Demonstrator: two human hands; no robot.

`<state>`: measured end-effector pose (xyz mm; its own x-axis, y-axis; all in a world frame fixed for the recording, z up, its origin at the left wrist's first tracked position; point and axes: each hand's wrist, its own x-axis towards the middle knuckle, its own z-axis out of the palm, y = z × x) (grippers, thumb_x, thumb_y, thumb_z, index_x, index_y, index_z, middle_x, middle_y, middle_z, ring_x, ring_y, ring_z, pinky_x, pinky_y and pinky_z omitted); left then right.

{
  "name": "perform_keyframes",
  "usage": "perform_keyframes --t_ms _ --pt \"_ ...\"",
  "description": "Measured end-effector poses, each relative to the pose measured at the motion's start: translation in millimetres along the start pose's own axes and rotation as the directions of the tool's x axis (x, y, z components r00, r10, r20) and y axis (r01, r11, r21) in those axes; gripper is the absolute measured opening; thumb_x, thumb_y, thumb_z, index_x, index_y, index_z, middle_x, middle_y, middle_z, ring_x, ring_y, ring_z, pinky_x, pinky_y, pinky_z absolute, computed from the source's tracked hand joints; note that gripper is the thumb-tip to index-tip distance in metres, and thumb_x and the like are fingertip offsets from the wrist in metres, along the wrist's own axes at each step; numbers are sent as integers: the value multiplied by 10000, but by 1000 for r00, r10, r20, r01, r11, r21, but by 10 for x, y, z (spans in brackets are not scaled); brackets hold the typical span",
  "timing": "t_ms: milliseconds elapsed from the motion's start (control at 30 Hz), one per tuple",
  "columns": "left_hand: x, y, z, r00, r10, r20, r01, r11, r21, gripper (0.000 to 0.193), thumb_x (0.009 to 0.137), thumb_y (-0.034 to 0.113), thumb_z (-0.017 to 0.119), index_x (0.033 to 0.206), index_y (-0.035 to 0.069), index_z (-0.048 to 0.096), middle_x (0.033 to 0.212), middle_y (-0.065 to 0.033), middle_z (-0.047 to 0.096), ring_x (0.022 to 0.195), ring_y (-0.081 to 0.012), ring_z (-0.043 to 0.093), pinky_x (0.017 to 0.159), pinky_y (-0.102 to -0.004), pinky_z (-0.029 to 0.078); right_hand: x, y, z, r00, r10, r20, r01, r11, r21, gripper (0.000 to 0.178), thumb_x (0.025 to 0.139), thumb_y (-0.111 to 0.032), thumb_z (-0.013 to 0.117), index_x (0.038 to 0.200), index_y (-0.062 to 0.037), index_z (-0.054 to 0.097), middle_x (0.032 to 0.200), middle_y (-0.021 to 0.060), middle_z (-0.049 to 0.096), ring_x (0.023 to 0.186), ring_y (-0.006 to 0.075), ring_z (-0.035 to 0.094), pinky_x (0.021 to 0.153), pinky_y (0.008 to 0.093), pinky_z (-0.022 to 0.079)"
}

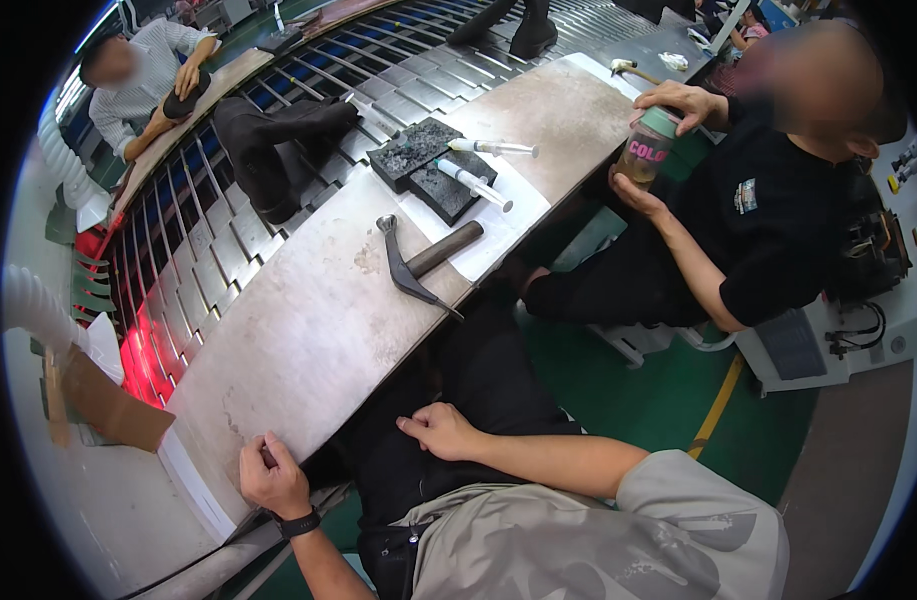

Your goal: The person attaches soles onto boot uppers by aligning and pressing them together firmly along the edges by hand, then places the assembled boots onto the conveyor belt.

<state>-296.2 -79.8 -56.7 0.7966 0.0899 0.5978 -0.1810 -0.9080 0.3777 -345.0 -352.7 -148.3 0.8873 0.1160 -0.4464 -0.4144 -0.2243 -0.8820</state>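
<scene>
My left hand (pixel 275 477), a dark band on its wrist, rests at the near left edge of the pale worktable (pixel 308 290). Its fingers are curled in, and nothing shows in them. On my dark-trousered lap lies my right hand (pixel 443 432), loosely closed with its thumb on top. A shoemaker's hammer (pixel 413 265) with a curved metal head and wooden handle lies on the table, apart from both hands. Beyond it, two syringes (pixel 473 184) filled with pale stuff lie on black foam-like blocks (pixel 433 165), which sit on white paper (pixel 508 215).
Black boots (pixel 268 150) lie on the metal slat conveyor (pixel 193 240) behind the table. To the right, a seated person in black holds a green-lidded drink bottle (pixel 646 148). Another person works across the conveyor. A brown cardboard piece (pixel 113 400) stands at the left.
</scene>
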Motion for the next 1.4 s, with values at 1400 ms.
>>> perform_keyframes --t_ms 1400 --pt "21 -28 45 995 45 -91 -48 998 -31 116 834 109 801 800 94 691 697 -78 628 618 -317 616 580 -422 465 324 475 457 980 -80 181 135 939 -318 280 791 -147 746 668 -24 526 608 124 517 599 194 523 579 424 452"
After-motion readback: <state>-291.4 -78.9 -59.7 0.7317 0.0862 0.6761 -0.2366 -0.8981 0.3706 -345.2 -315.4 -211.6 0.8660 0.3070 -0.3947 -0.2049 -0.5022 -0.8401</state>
